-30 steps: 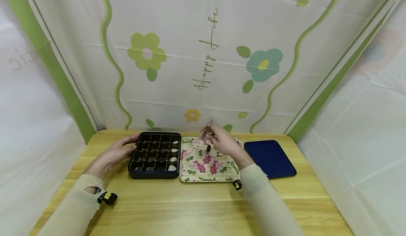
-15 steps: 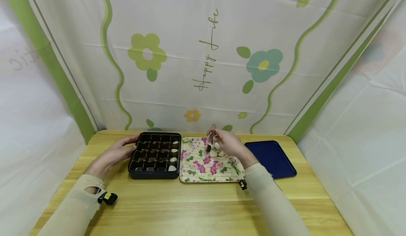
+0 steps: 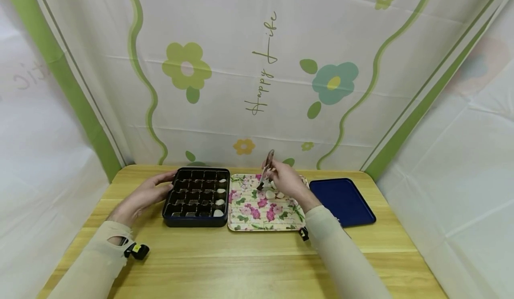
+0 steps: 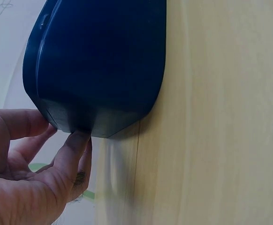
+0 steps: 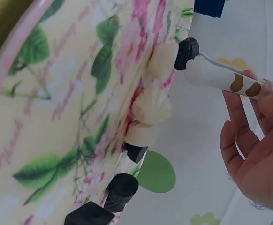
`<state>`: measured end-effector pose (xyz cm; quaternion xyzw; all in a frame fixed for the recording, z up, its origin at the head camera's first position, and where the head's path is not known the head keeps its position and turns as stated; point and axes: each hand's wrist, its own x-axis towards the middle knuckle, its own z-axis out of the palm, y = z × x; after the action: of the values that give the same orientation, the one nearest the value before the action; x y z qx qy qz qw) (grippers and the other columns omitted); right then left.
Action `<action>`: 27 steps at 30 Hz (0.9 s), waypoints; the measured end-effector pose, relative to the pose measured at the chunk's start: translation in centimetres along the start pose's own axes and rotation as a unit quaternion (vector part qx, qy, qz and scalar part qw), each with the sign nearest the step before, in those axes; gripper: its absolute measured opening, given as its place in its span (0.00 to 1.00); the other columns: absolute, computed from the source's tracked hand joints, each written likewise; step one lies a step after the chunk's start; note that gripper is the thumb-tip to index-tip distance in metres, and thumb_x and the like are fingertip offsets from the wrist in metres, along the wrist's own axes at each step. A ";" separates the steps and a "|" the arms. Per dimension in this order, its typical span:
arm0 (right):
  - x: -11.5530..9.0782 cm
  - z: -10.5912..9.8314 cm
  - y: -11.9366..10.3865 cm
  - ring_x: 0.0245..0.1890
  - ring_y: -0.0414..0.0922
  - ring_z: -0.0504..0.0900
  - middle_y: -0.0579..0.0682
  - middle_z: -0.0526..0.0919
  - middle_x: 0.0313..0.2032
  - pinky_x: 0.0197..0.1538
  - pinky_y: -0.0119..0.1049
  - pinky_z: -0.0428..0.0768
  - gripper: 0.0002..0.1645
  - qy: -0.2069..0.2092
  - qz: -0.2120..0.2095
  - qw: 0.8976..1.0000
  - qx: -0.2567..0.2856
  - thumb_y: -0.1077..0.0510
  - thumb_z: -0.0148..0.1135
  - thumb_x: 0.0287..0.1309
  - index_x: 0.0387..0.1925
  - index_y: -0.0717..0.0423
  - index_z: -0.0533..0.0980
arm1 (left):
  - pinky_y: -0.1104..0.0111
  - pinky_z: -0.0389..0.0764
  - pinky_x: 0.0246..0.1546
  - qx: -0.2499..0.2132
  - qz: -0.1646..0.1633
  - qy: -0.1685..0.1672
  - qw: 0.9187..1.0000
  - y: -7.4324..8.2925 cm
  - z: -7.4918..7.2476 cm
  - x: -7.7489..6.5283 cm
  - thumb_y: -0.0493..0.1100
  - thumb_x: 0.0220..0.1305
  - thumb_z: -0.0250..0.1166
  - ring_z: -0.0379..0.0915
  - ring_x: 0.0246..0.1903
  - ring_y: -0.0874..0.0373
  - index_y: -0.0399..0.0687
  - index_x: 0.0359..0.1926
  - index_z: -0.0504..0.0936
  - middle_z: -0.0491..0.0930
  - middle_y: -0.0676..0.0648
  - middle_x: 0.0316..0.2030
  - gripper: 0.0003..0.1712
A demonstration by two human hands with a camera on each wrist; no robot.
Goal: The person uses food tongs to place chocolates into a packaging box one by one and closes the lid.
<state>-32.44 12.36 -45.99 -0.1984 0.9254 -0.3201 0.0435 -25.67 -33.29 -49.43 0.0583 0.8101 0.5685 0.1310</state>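
My right hand [image 3: 287, 180] grips small tongs [image 5: 214, 75], white with brown spots in the right wrist view. Their tips hold a dark chocolate-like piece [image 5: 187, 54] just over the floral tray [image 3: 249, 223]. Cream shell-shaped pieces [image 5: 151, 105] lie beside it, along with a dark round piece [image 5: 122, 186] and a dark block [image 5: 89, 214]. My left hand [image 3: 150, 192] touches the left side of a dark blue box [image 4: 99, 56], fingertips and thumb against its wall. Inside the box is a brown divided insert [image 3: 196, 196], with white pieces [image 3: 220, 193] down its right column.
A flat blue lid [image 3: 341, 201] lies on the wooden table [image 3: 221, 263], right of the tray and partly behind my right forearm. White printed cloth [image 3: 225, 89] surrounds the table at the back and both sides.
The tongs came down onto the dark piece standing on the tray and closed on it. Now it is tilted and slightly farther left. My left hand and the box have stayed still.
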 end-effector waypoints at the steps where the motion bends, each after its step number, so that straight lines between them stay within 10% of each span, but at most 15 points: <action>1: -0.1 -0.1 -0.2 0.34 0.52 0.86 0.48 0.89 0.49 0.27 0.39 0.77 0.16 -0.001 0.004 1.000 0.005 0.47 0.53 0.80 0.62 0.39 0.77 | 0.68 0.83 0.60 -0.002 -0.001 0.001 1.000 0.0 0.0 0.0 0.39 0.84 0.51 0.56 0.77 0.31 0.44 0.85 0.49 0.48 0.28 0.82 0.36; 8: -1.3 -0.7 -2.0 0.32 0.51 0.86 0.52 0.87 0.56 0.24 0.37 0.75 0.33 -0.028 0.056 0.998 0.015 0.48 0.55 0.80 0.78 0.53 0.65 | 0.73 0.83 0.57 -0.017 -0.006 0.002 1.000 -0.2 -0.1 0.2 0.39 0.83 0.51 0.67 0.72 0.43 0.44 0.85 0.50 0.50 0.27 0.81 0.36; 18: -1.6 0.7 -1.7 0.32 0.49 0.87 0.51 0.88 0.41 0.28 0.35 0.79 0.14 -0.059 0.121 0.990 0.043 0.52 0.56 0.80 0.57 0.54 0.78 | 0.73 0.84 0.57 -0.021 -0.008 0.003 1.000 -0.3 -0.1 0.3 0.39 0.83 0.52 0.68 0.71 0.43 0.44 0.85 0.50 0.50 0.28 0.81 0.36; 27: -3.0 0.2 -1.9 0.53 0.47 0.89 0.49 0.86 0.61 0.51 0.42 0.88 0.23 -0.095 -0.074 0.993 0.016 0.50 0.55 0.80 0.71 0.43 0.72 | 0.76 0.83 0.54 -0.032 -0.009 0.006 0.999 -0.1 0.0 0.3 0.38 0.83 0.52 0.76 0.59 0.68 0.43 0.85 0.51 0.51 0.28 0.81 0.36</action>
<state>-28.93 12.04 -45.13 -0.2954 0.8945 -0.3168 0.1105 -25.98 -33.28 -49.56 0.0438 0.7925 0.5936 0.1330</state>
